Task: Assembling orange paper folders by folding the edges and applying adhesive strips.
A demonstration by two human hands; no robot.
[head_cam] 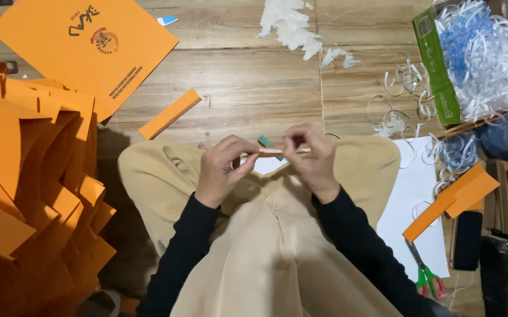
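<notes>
My left hand (224,167) and my right hand (309,157) meet above my lap, both pinching a thin orange paper strip (274,151) held level between them. A small teal piece (265,141) shows just behind the strip, between the hands. White paper (265,165) lies under the strip on my beige trousers. Both arms wear black sleeves.
A heap of orange folded sheets (25,176) fills the left. An orange folder (83,47) and a loose orange strip (170,113) lie on the wooden floor. Right: a box of shredded white paper (483,53), a white sheet (418,194), orange pieces (459,196), scissors (424,273).
</notes>
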